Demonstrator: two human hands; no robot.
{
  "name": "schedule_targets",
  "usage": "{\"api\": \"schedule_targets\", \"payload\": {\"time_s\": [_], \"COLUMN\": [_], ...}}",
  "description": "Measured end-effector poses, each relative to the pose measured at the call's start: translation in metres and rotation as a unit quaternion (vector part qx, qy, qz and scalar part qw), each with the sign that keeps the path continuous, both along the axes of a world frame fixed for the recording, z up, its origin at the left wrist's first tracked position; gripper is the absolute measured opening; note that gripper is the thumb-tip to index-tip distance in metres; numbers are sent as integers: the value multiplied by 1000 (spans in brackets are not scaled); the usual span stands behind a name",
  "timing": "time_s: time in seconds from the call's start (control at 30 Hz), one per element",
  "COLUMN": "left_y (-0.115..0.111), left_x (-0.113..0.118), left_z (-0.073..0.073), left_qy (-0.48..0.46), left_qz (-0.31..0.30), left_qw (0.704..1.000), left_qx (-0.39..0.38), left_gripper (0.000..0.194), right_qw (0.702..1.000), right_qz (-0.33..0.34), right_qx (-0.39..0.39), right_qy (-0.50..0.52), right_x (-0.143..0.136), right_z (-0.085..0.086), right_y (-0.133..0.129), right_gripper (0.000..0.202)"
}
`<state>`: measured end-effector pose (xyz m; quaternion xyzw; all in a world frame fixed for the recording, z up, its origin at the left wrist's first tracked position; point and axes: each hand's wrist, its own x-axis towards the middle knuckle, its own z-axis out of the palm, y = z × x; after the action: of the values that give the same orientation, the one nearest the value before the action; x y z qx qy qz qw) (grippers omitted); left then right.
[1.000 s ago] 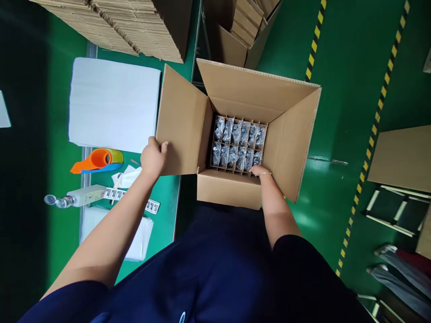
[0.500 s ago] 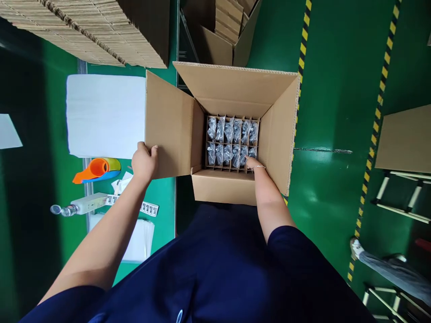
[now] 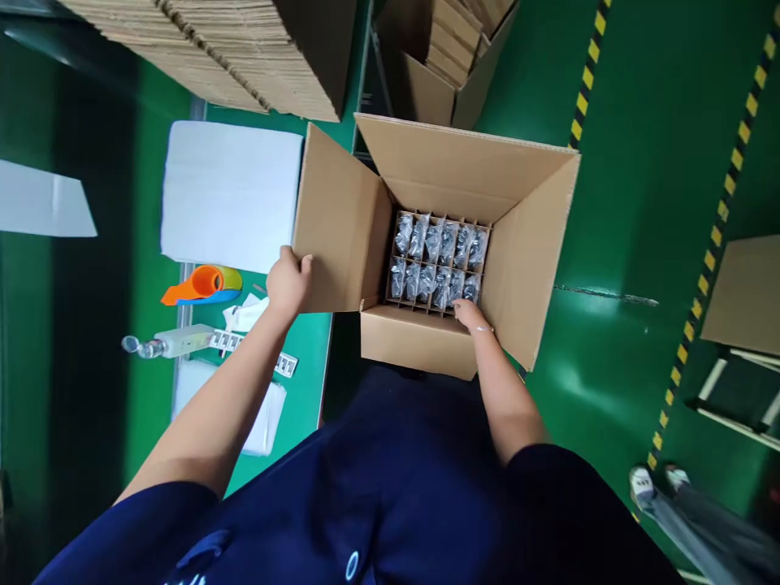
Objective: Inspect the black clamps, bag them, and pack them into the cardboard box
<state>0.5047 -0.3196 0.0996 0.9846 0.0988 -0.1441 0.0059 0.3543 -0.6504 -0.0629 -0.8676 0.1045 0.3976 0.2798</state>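
An open cardboard box [image 3: 466, 161] stands in front of my body with its flaps spread. Inside it, a cardboard divider holds two rows of plastic-wrapped items [image 3: 432, 240], several in each row. My left hand [image 3: 288, 282] grips the outer edge of the left flap [image 3: 338, 223], thumb on the inner face. At the near right corner of the divider is my right hand [image 3: 468, 314], its fingers bent at the wrapped items; whether they pinch anything is too small to tell.
On the green table at left lie a white sheet stack [image 3: 231, 195], an orange tape roll [image 3: 207, 283], a bottle [image 3: 183, 341] and papers. Stacked cardboard [image 3: 244, 49] and another box [image 3: 426, 89] are beyond. A person's legs [image 3: 688, 520] show at lower right.
The whole view has shifted and tilted slightly, so the box appears further right. My right hand has moved slightly toward the box's near edge. My left hand still holds the flap.
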Motion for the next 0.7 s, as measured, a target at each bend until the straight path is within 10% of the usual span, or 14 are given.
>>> {"api": "schedule_targets", "payload": {"time_s": [0.3,0.7], "left_y": [-4,3], "left_x": [-4,0], "left_z": [-2,-3], "left_qy": [30,30], "left_qz": [14,28], "left_qw": [998,998], "left_qx": [-52,-43], "left_gripper": [34,36], "right_qw": [991,979], "right_qz": [43,50], "right_qx": [-24,-30], "right_qy": [-125,-196], "right_x": [-71,-92], "right_z": [27,25], "right_y": [-3,0], "right_gripper": [40,37]}}
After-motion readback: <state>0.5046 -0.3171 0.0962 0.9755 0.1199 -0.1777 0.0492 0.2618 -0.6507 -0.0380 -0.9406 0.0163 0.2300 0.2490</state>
